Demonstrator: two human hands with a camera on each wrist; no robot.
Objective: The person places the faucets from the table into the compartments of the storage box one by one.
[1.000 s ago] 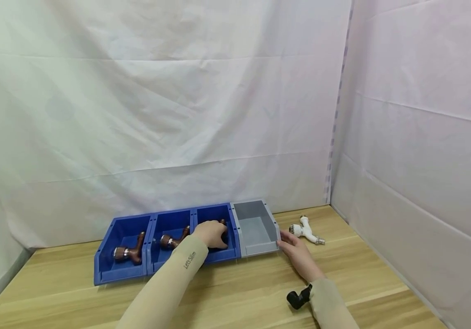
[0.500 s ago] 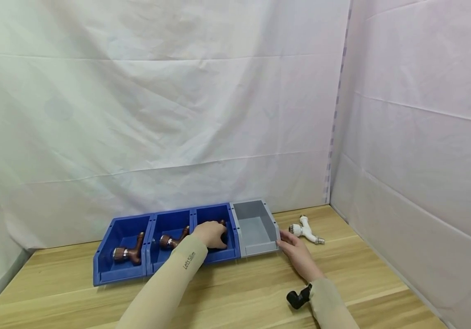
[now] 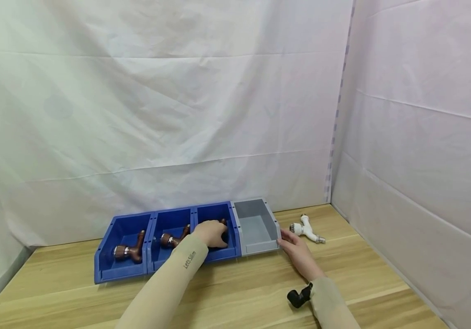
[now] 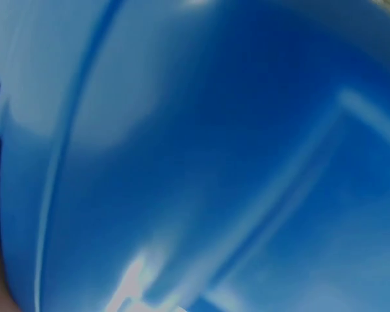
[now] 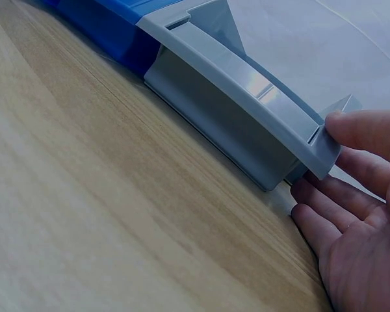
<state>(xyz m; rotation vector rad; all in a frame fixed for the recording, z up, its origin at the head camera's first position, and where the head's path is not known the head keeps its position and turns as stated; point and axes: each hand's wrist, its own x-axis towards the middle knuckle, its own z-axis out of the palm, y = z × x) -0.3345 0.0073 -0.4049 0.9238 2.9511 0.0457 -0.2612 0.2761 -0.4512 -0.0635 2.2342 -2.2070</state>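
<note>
My left hand reaches down into the third blue bin, curled over a brown faucet; only the faucet's upper end shows, and my grip on it is mostly hidden. The left wrist view holds little but blurred blue plastic. At the front right corner of the grey bin, my right hand pinches the edge. In the right wrist view the thumb is on the lip, with the other fingers below and behind it. No object shows in the grey bin.
Two more blue bins to the left each hold a brown faucet, one faucet leftmost and another faucet beside it. A white faucet lies right of the grey bin on the wooden table. White cloth hangs behind.
Both hands keep their places at the bins. The head view shifts very slightly; the bins and faucets stay where they were.
</note>
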